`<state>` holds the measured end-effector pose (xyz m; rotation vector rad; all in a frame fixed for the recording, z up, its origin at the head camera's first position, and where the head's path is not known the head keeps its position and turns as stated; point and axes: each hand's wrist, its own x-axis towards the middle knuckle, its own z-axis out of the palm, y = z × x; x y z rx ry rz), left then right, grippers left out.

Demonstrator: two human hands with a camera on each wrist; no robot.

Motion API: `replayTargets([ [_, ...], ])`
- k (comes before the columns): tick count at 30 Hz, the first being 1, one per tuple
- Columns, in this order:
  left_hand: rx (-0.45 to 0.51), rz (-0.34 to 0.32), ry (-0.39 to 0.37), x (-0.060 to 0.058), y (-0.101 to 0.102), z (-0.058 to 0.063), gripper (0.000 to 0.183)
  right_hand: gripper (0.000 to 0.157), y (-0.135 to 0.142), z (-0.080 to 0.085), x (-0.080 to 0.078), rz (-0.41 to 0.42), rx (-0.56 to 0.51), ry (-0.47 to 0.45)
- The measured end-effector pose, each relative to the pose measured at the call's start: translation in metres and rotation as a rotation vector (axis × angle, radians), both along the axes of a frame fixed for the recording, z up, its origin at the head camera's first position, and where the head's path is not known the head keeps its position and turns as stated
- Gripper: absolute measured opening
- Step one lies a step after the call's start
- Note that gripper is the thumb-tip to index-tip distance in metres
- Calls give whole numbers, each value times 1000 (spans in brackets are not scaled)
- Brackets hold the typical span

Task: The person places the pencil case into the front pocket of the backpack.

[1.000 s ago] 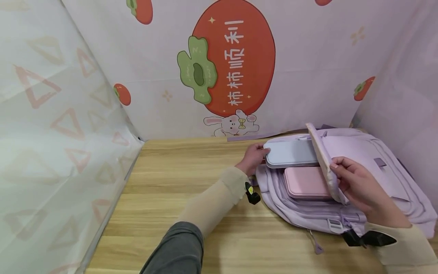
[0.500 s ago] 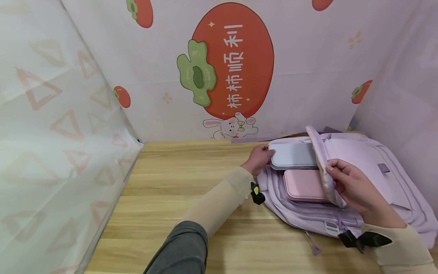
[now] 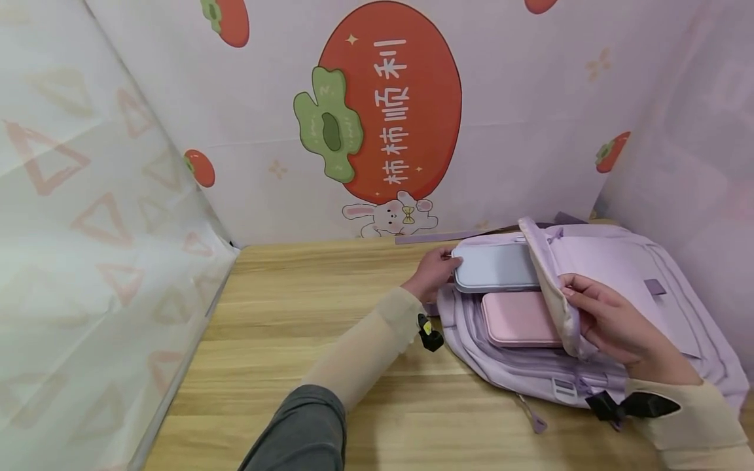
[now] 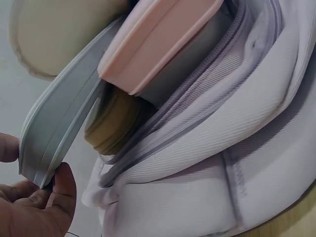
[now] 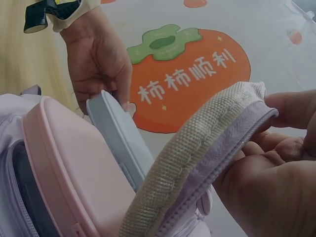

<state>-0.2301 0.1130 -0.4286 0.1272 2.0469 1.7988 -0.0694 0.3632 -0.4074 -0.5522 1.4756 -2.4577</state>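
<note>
A light purple backpack (image 3: 636, 261) lies on the table with its zipped opening toward the left. My left hand (image 3: 432, 273) pinches the outer end of a light blue case (image 3: 497, 268), thumb on top and fingers beneath. The case's other end is hidden behind the bag's lifted flap. My right hand (image 3: 609, 320) pinches the edge of that flap (image 5: 197, 148) and holds it up. Beside the blue case, nearer me, a pink case (image 3: 521, 320) pokes out of the opening. A brownish-yellow item (image 4: 113, 123) shows below them inside the bag in the left wrist view.
The bag rests on a wooden table (image 3: 294, 340), at its right side. A printed backdrop (image 3: 253, 98) stands behind, and a patterned sheet (image 3: 106, 261) runs along the left. A zipper pull (image 3: 537, 422) and a strap buckle (image 3: 564, 389) lie at the bag's near edge.
The blue case shifts slightly right, then slightly back left, with my left hand on it. My right hand keeps its hold on the flap. The head view has turned a little.
</note>
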Motion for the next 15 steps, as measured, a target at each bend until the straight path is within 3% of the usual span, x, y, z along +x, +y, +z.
replayTargets([
  [7, 26, 18, -12, -1, -16, 4, 34, 49, 2, 1, -4, 220, -134, 13],
  [15, 15, -27, 14, 8, -5, 9, 34, 51, 2, -2, -7, 293, -128, -15],
])
